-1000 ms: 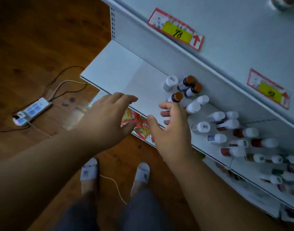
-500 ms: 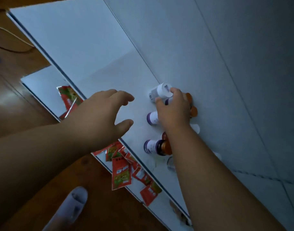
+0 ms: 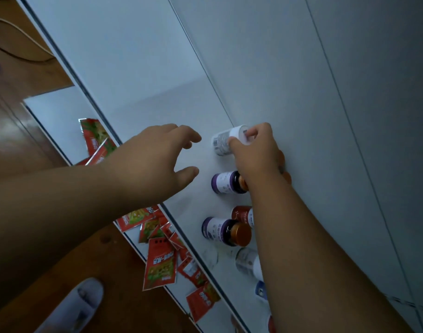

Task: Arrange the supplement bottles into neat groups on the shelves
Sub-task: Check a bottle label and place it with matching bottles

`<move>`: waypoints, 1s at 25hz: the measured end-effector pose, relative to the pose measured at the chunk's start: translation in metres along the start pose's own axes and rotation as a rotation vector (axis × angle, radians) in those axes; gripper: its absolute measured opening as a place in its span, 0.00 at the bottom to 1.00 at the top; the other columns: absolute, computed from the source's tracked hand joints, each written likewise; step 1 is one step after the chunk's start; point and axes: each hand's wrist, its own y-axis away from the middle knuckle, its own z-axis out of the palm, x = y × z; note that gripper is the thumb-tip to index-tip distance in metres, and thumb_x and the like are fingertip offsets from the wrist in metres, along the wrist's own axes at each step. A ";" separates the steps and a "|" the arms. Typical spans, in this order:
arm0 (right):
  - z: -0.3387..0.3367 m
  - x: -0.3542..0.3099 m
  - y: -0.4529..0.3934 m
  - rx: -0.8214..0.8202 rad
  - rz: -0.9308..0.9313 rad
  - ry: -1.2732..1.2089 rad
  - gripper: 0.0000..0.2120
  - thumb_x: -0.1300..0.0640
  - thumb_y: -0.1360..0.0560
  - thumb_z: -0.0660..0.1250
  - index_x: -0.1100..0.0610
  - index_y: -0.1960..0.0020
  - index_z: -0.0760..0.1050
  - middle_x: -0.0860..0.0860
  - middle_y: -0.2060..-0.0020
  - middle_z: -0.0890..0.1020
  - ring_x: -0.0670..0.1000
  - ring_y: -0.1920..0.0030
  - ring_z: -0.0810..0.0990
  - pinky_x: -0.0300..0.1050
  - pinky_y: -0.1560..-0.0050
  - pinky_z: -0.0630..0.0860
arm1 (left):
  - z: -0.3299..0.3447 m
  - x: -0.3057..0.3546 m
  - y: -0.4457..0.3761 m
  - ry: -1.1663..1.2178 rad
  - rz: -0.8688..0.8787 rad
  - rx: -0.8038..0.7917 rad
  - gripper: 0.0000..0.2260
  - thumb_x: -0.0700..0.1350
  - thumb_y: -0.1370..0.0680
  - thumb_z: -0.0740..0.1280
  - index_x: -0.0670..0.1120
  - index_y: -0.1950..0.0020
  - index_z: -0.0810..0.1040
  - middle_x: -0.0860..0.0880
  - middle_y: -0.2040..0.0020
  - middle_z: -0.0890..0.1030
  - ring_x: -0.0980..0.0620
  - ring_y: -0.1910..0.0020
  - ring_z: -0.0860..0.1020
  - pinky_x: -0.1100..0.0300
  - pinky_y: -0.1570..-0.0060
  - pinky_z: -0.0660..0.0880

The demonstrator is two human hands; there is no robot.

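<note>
My right hand (image 3: 256,155) grips the cap end of a white bottle (image 3: 222,141) with a barcode label, near the shelf's back wall. My left hand (image 3: 155,162) hovers open just left of it, fingers spread, holding nothing. Below stand a dark bottle with a purple label (image 3: 223,182) and another purple-labelled bottle with an orange cap (image 3: 223,230). A red-labelled bottle (image 3: 241,215) and a white bottle (image 3: 247,261) show beside my right forearm, which hides more bottles. All stand on the white shelf (image 3: 145,75).
Red snack packets (image 3: 160,265) lie scattered on the lower shelf below the shelf's front edge. The white back panel (image 3: 325,92) rises behind the bottles. A wooden floor with cables (image 3: 18,58) is at the left, a white slipper (image 3: 73,306) below.
The view moved in closer to the shelf. My right hand reached from the shelf front to the back and closed on the white bottle. My left hand stayed open beside it.
</note>
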 end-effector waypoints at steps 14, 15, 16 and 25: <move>-0.176 -0.162 0.291 -0.746 0.423 -1.773 0.40 0.38 0.43 0.78 0.60 0.40 0.73 0.59 0.57 0.80 0.55 0.59 0.82 0.48 0.60 0.81 | -0.259 0.123 0.221 0.214 0.011 -0.002 0.36 0.74 0.27 0.52 0.51 0.29 0.67 0.57 0.39 0.75 0.60 0.40 0.74 0.53 0.41 0.73; -0.196 -0.170 0.307 -0.702 0.402 -1.800 0.45 0.39 0.48 0.82 0.60 0.38 0.73 0.60 0.55 0.80 0.56 0.58 0.83 0.49 0.59 0.81 | -0.275 0.137 0.230 0.215 0.048 -0.038 0.35 0.74 0.27 0.52 0.53 0.29 0.66 0.58 0.39 0.75 0.59 0.39 0.74 0.53 0.41 0.73; -0.215 -0.175 0.320 -0.654 0.386 -1.827 0.48 0.41 0.52 0.84 0.59 0.37 0.74 0.60 0.54 0.81 0.56 0.56 0.84 0.51 0.59 0.81 | -0.288 0.150 0.235 0.206 0.071 -0.078 0.34 0.74 0.27 0.52 0.54 0.28 0.65 0.58 0.38 0.75 0.59 0.38 0.73 0.52 0.41 0.74; -0.356 -0.134 0.402 -0.241 0.181 -2.165 0.30 0.47 0.35 0.72 0.59 0.37 0.73 0.63 0.46 0.80 0.57 0.59 0.81 0.47 0.62 0.78 | -0.321 0.267 0.237 0.062 0.479 -0.257 0.33 0.75 0.26 0.49 0.58 0.27 0.62 0.62 0.34 0.72 0.61 0.36 0.70 0.58 0.42 0.73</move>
